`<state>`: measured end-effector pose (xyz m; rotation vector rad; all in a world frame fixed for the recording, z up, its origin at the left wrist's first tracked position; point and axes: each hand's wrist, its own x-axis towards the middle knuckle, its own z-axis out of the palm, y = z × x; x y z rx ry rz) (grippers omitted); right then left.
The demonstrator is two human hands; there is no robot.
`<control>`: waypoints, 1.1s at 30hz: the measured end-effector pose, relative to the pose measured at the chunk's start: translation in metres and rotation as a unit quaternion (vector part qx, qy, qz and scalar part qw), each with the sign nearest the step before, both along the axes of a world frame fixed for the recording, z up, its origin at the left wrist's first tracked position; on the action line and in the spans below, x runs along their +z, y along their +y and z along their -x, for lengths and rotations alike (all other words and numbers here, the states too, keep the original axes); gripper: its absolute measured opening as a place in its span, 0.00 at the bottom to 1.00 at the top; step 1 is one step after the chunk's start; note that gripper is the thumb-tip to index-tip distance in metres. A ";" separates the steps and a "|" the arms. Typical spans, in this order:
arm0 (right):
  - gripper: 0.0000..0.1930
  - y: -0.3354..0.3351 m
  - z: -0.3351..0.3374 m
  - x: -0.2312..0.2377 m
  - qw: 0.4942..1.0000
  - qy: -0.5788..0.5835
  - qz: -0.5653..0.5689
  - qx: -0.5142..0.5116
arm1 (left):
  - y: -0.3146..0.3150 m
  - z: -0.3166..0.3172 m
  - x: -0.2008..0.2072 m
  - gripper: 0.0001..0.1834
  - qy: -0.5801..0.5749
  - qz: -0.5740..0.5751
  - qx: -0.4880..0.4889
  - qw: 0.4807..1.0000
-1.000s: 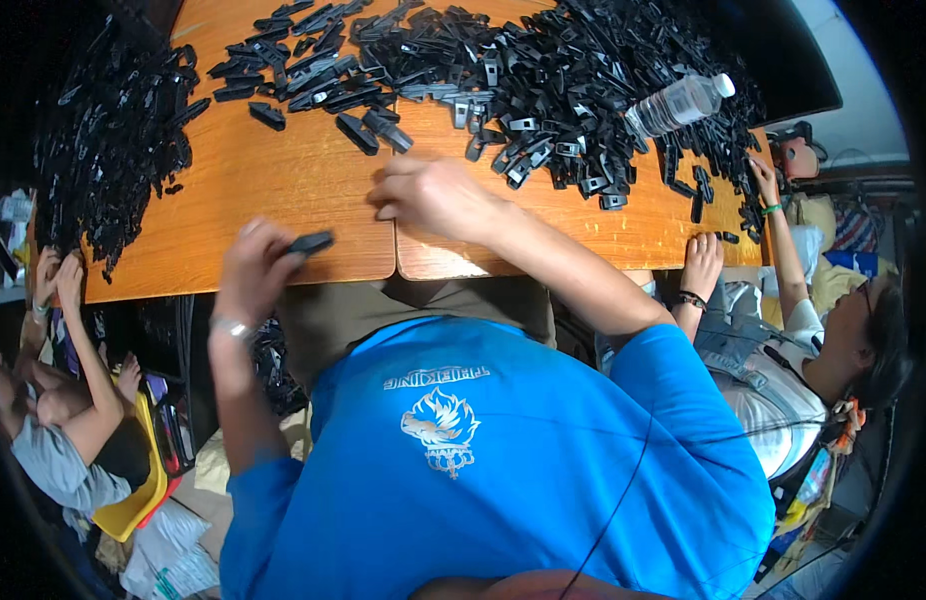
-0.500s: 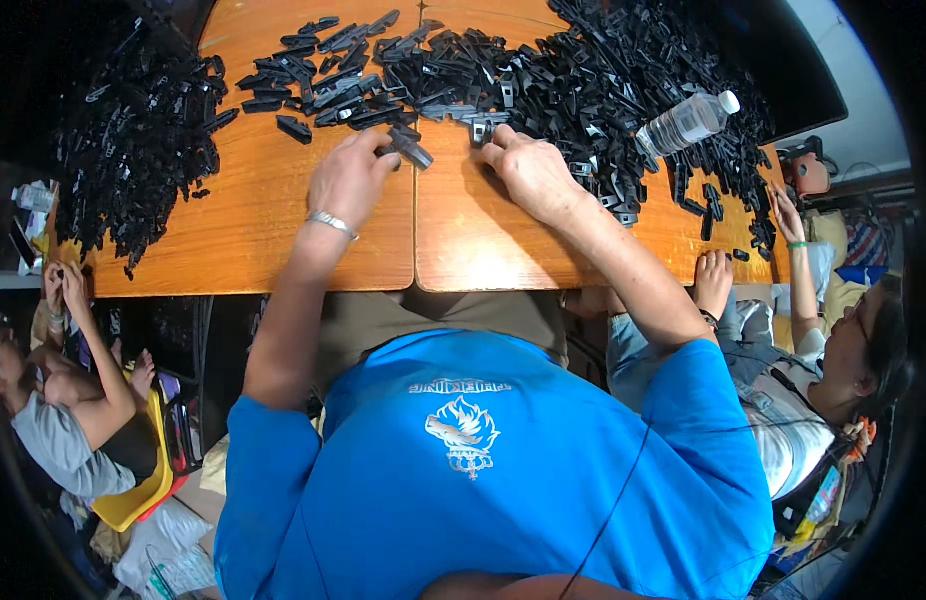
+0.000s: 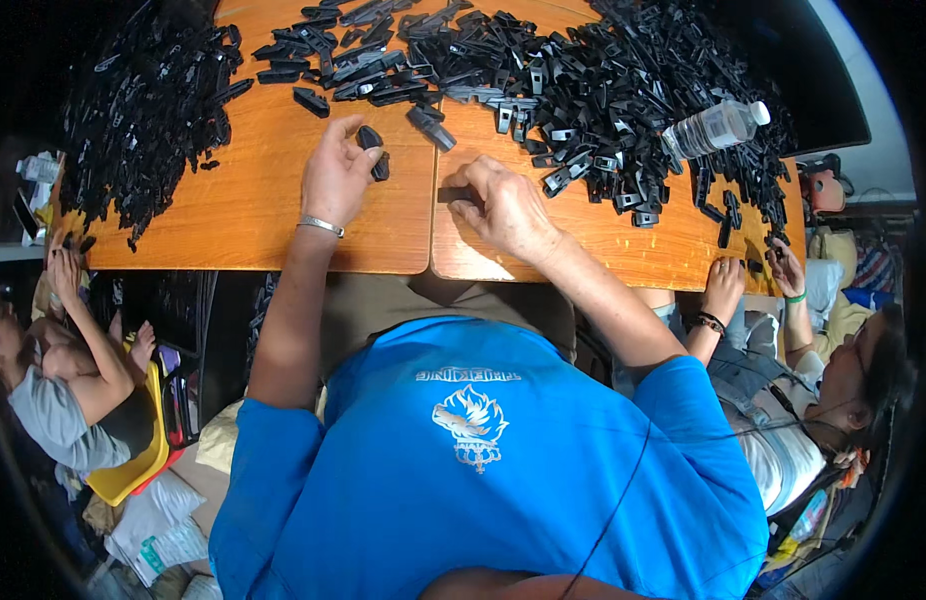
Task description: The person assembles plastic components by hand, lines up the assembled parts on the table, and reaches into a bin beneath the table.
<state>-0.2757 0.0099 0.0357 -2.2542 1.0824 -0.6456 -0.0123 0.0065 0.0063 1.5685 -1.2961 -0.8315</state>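
My left hand is raised over the table's left half, closed with thumb and fingers round a small black plastic part. To its right, my right hand pinches another dark, narrow part low over the wood, just right of the table seam. Its fingertips are partly hidden. Beyond both hands a loose grey-black part lies across the seam. A spread of similar long black parts lies farther off, running into a dense heap of black parts on the right.
Another black heap covers the table's left end. A clear plastic bottle rests on the right heap. One person sits at the left. At the right a second person has their hands by the edge of the wooden table.
My left hand now holds a black part, and the grey-black part near it lies free. My right hand has come nearer me from the heap's edge with a part. The view has shifted slightly.
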 end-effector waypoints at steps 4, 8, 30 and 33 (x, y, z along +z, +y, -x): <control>0.10 0.001 0.001 0.008 0.992 0.107 0.061 0.008 | 0.013 -0.012 0.014 0.21 -0.225 -0.038 -0.028 0.973; 0.07 -0.001 -0.004 0.015 0.980 0.183 0.069 0.034 | 0.028 -0.019 0.022 0.25 -0.334 -0.027 -0.015 0.942; 0.17 -0.043 -0.041 -0.003 0.989 0.087 0.119 0.025 | 0.033 -0.009 0.001 0.10 -0.221 0.135 -0.072 0.963; 0.17 -0.048 -0.040 -0.006 0.987 0.035 0.145 0.057 | 0.031 -0.005 -0.001 0.11 -0.219 0.150 -0.064 0.962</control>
